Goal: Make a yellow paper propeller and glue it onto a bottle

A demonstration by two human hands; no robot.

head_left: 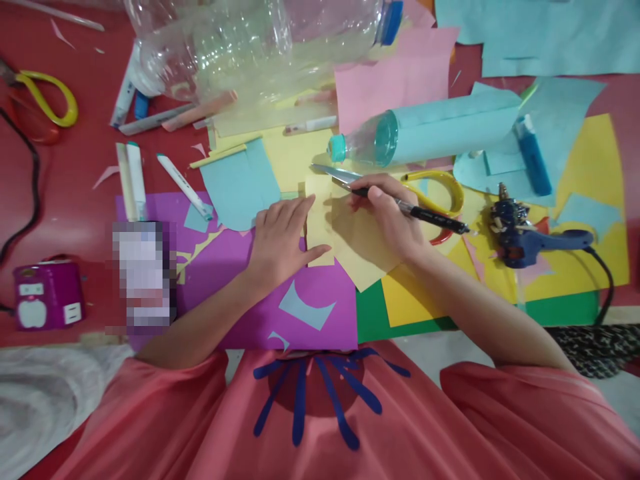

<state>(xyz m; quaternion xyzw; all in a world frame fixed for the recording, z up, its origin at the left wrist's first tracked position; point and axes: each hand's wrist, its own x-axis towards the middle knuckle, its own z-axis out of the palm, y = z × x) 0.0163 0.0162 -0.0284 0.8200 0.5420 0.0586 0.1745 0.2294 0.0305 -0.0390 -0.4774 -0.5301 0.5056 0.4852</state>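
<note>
Head view: right hand (387,213) grips a slim black pen (437,219) over a pale-yellow paper sheet (345,233), the pen's long axis slanting sideways, right end nearer the person; flattened left hand (280,233) touches the sheet's left edge.

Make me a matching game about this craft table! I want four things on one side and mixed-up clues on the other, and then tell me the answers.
Things
1. black pen
2. teal-capped bottle
3. glue gun
4. small purple box

Clues
A. lying over bright yellow paper
B. on the red tabletop, at the far left
C. held in the right hand
D. lying on its side, with light blue paper around it

Right pairs: 1-C, 2-D, 3-A, 4-B
</note>
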